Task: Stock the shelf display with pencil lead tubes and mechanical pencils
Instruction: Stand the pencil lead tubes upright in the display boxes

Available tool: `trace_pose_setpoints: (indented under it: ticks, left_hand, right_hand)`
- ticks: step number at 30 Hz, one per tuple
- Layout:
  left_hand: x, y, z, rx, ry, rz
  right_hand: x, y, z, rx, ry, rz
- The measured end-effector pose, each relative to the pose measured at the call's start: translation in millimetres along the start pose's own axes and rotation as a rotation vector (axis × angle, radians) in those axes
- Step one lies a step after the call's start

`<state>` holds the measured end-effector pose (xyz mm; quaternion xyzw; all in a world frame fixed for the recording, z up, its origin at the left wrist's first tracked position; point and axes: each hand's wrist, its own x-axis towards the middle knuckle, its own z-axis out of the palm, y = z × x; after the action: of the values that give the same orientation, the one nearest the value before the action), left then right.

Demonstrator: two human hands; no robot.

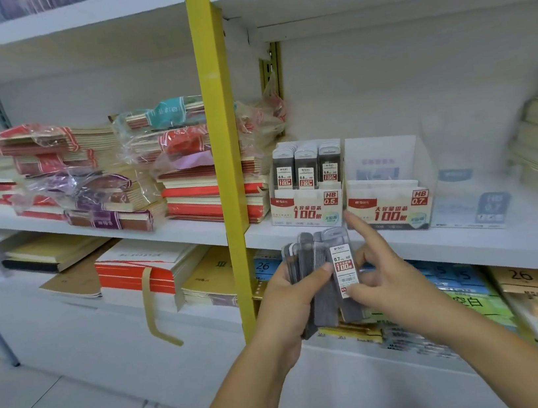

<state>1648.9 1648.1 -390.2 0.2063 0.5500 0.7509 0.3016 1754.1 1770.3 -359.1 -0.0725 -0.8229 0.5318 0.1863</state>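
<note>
Grey lead tubes (319, 304), a fanned bundle, sit clamped in the left grip (291, 301), in front of the shelf (473, 244) edge. We note the right grip (385, 277) pinching the front 0.7 tube (344, 269), index finger raised. Above, HB 0.5 box (306, 210) and HB 0.7 box (389, 211) stand side by side on the shelf.

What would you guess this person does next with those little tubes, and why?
Probably lift the front tube, pinched by the right hand, from the bundle in the left hand into the HB 0.7 box: its label reads 0.7, that box looks empty, the HB 0.5 box is full.
</note>
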Motion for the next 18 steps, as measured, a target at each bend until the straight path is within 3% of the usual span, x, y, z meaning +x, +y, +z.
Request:
trace_pose_setpoints:
  ticks: [3,7,10,15,18]
  left_hand:
    - [8,12,3,-0.049,-0.017,0.034]
    - [24,25,5,-0.102,0.004,0.093]
    - [31,29,9,-0.169,0.031,0.108]
    - [39,26,16,-0.209,0.035,0.080]
    - [43,26,17,-0.198,0.038,0.079]
  right_hand:
    - [11,-23,-13,-0.115,0.072,-0.050]
    - [37,-67,-57,-0.141,0.401,-0.229]
    - [66,-92,-98,-0.284,0.544,-0.307]
    - [109,-85,-120,-0.590,0.461,-0.196]
    - [122,-76,-124,-0.648,0.376,-0.125]
